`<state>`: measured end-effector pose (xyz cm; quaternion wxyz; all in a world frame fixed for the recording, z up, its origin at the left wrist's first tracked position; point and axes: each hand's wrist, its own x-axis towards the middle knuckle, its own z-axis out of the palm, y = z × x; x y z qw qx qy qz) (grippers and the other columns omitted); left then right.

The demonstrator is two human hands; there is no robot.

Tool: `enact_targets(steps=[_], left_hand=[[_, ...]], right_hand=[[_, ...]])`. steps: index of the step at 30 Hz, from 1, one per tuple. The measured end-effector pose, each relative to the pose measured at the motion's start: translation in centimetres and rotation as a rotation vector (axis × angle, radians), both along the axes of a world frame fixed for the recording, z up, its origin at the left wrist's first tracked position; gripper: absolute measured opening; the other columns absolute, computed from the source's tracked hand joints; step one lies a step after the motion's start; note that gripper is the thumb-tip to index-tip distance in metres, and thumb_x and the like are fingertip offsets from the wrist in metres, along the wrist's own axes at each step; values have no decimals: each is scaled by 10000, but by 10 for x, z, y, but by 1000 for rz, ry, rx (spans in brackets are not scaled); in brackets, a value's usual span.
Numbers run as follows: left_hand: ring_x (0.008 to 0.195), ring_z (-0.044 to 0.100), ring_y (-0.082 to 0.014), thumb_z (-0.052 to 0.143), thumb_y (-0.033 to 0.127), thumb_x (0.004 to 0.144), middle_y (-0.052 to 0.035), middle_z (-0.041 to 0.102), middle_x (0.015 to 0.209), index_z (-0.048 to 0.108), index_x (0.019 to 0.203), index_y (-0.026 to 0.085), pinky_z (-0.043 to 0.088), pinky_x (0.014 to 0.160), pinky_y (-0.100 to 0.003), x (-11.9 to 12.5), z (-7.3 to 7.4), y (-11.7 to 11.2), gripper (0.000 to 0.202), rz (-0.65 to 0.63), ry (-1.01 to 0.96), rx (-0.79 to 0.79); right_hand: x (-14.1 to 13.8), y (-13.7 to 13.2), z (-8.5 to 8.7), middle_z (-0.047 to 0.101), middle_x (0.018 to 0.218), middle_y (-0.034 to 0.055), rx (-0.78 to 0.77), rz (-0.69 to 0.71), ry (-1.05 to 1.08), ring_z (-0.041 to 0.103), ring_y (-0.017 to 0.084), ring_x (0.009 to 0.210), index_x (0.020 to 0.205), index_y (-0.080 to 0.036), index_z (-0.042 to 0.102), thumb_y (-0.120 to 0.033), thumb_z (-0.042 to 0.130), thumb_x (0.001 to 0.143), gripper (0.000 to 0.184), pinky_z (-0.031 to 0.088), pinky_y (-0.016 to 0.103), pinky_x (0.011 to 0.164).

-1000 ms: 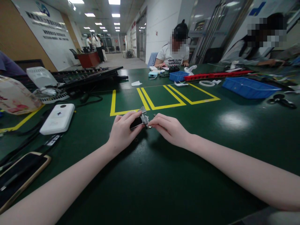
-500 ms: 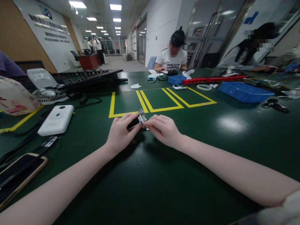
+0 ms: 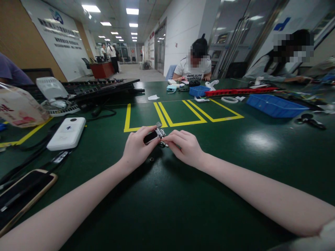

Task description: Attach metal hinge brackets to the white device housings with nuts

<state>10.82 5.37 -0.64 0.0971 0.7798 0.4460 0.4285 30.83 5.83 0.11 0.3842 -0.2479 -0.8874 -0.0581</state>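
Note:
My left hand is closed around a small black-and-silver metal part, thumb below and fingers above. The part's silver end points right, with a small tab standing up at its top. At that end my right hand is closed in a pinch, thumb against fingertips. What lies between those fingertips is too small to make out. Just under the part, small dark and pale pieces show on the table. A tiny ring lies on the green table below my left hand.
Left of me lie a white power bank, a phone and black cables. Yellow tape outlines mark the table ahead. Farther off are blue trays, a red strip and a white tape roll. Two people sit across.
The whole view has shifted slightly. Both hands keep nearly the same hold, with my right fingertips a little off the silver end. The tiny ring shows more clearly.

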Motion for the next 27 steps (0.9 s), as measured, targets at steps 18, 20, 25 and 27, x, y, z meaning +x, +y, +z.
enact_targets(steps=[18, 20, 25, 27], left_hand=[[994, 637, -225, 643, 325, 830, -63, 678, 1110, 614, 1171, 223, 507, 845, -366, 0, -2, 4, 358, 12, -49, -53], [996, 636, -223, 643, 323, 830, -58, 677, 1114, 616, 1168, 227, 505, 847, -363, -1, -3, 4, 352, 12, -53, -54], [992, 634, -229, 637, 337, 832, -60, 672, 1116, 613, 1168, 229, 507, 843, -373, -2, -3, 6, 354, 7, -40, -71], [1000, 630, -231, 625, 342, 842, -63, 669, 1119, 607, 1173, 227, 506, 848, -377, -2, -2, 6, 351, -12, -25, -74]], right_hand=[[-2, 6, -5, 666, 832, 52, 27, -31, 22, 591, 127, 710, 941, -151, 626, -210, 508, 907, 136, 414, 258, 637], [-2, 6, -5, 653, 822, 49, -5, -17, 50, 587, 125, 714, 938, -150, 626, -205, 514, 903, 129, 426, 256, 646], [-4, 6, -6, 609, 789, 28, -149, 32, 129, 552, 109, 668, 932, -160, 610, -198, 514, 898, 109, 452, 249, 652], [-4, 5, -7, 598, 793, 21, -195, 55, 124, 543, 107, 666, 946, -168, 601, -186, 506, 898, 108, 457, 246, 646]])
